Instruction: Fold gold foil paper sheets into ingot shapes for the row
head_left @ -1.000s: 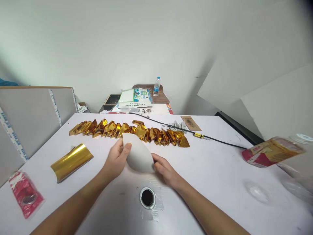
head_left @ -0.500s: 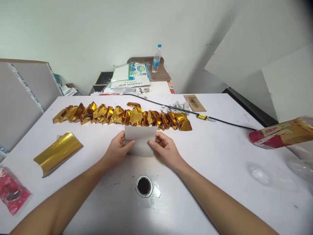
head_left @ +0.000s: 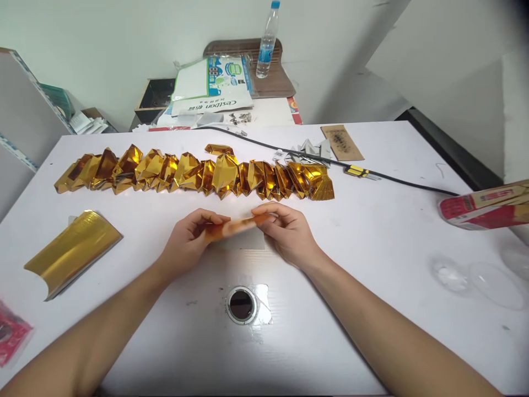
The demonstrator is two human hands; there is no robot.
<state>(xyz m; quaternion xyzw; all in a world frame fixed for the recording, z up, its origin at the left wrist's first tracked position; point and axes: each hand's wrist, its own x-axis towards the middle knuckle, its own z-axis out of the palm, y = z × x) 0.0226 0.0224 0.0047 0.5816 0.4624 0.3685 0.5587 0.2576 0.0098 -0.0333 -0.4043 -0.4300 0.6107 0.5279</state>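
Note:
Between my two hands is a sheet of gold foil paper point(head_left: 242, 238), its near edge rolled or folded over so that a blurred gold-orange strip shows above the pale back. My left hand point(head_left: 192, 234) pinches its left end between thumb and fingers. At the right end my right hand point(head_left: 289, 231) grips it, thumb beneath the bent fingers. Behind the hands runs a long row of folded gold paper ingots point(head_left: 190, 173), with one lone gold piece point(head_left: 220, 149) behind it. A curved stack of gold foil sheets point(head_left: 74, 251) lies to the left.
A black cable point(head_left: 273, 146) with a yellow tag crosses the back of the white table past silver folded pieces point(head_left: 309, 150) and a brown card point(head_left: 342, 142). A round grommet point(head_left: 241, 305) is set in front. A red-gold package point(head_left: 483, 207) lies right; a water bottle point(head_left: 266, 47) stands beyond.
The sheet was upright and flat with its pale side towards me; now it is tilted down and folded over, its gold side showing. The camera view has tipped downward.

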